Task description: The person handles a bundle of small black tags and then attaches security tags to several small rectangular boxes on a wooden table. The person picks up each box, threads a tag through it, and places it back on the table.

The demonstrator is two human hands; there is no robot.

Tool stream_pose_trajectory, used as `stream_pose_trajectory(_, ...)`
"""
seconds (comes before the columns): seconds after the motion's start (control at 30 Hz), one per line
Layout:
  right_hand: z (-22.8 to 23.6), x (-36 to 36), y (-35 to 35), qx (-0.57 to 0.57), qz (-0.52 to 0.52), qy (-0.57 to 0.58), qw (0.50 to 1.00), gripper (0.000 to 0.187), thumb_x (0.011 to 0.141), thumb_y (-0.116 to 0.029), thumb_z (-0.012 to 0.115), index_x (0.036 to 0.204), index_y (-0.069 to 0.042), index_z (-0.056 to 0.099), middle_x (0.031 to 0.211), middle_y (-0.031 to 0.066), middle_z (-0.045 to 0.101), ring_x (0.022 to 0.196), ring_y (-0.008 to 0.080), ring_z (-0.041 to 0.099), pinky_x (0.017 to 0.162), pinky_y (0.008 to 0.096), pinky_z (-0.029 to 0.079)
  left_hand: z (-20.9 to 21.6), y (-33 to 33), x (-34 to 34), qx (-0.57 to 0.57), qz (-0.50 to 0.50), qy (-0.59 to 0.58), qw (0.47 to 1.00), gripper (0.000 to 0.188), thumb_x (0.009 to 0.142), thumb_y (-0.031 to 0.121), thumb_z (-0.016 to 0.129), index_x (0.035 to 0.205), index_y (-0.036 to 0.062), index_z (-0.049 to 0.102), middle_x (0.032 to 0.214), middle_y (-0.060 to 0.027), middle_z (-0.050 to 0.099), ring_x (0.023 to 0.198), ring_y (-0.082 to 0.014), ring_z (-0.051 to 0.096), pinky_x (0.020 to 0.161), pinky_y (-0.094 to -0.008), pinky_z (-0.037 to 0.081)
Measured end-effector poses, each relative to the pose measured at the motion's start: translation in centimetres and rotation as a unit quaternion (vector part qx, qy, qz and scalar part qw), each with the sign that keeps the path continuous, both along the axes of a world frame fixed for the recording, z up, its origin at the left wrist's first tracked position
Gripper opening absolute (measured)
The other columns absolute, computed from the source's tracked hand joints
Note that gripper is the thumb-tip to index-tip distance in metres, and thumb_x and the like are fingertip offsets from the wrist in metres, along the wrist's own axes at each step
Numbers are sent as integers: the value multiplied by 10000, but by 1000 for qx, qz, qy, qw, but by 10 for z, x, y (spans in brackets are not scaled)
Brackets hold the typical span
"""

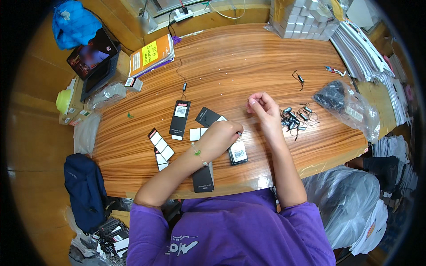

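Note:
My left hand (226, 134) is closed, its fingertips pinching a small dark tag string fastener (239, 134) above a stack of black hang tags (238, 153) with a white barcode label on top. My right hand (265, 107) is raised just to the right, thumb and forefinger pressed together; whatever they pinch is too small to make out. Beyond my left hand a black tag (207, 116) lies tilted, partly covered. Another black tag (203, 181) shows beneath my left forearm. A labelled tag (179, 117) lies farther left. Beside my right wrist is a pile of black tag strings (293, 120).
White label strips (160, 144) lie at left. Single strings (184, 86) (301, 79) lie apart, near pliers (335, 71) and a plastic bag (350, 106) at right. A laptop (100, 66), orange notebook (151, 55), small white boxes (301, 22) and paper stacks (361, 51) line the table's edges.

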State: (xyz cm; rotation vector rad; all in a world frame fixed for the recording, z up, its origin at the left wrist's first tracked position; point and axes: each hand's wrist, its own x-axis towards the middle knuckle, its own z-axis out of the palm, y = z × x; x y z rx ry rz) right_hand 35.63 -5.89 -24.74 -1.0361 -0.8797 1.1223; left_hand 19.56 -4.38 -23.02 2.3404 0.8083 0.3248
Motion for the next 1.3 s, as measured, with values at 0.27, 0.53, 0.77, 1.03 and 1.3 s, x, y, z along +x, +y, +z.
stream_pose_trajectory(0.27, -1, -4, 0, 1, -1, 4, 1000, 117, 878, -121, 539, 884, -4, 550, 764, 20, 569, 718, 73, 535, 654, 205, 439, 2, -5, 15, 89, -54, 55, 993, 41, 708, 14, 564, 702, -25, 554, 681, -191, 578, 690, -328, 592, 625, -397, 471)
stream_pose_trajectory(0.53, -4, -3, 0, 3, 16, -15, 1000, 113, 884, -118, 524, 903, -8, 543, 801, 27, 568, 732, 86, 540, 659, 217, 447, 17, -8, 27, 130, -89, 116, 981, 27, 667, -39, 528, 657, -42, 552, 667, -221, 576, 677, -347, 598, 613, -397, 488)
stream_pose_trajectory(0.77, -5, -4, 1, -1, 28, -18, 999, 115, 889, -125, 516, 906, -14, 539, 799, 32, 565, 733, 92, 535, 672, 219, 442, 17, -6, 28, 125, -92, 121, 980, 38, 660, -41, 528, 653, -43, 565, 654, -229, 576, 663, -350, 601, 606, -397, 491)
stream_pose_trajectory(1.03, -2, -8, 0, -9, 18, -17, 1000, 134, 884, -136, 533, 867, -4, 550, 747, 27, 566, 713, 82, 545, 646, 211, 449, 16, -7, 25, 110, -82, 109, 984, 43, 661, -44, 527, 668, -41, 569, 652, -222, 579, 651, -346, 602, 598, -394, 491)
stream_pose_trajectory(1.3, -2, -10, 0, -21, 17, -28, 999, 141, 885, -142, 528, 883, -2, 547, 747, 29, 564, 713, 86, 542, 649, 217, 449, 16, -8, 23, 108, -75, 90, 987, 40, 665, -48, 519, 667, -45, 559, 664, -221, 576, 663, -348, 600, 599, -394, 491)
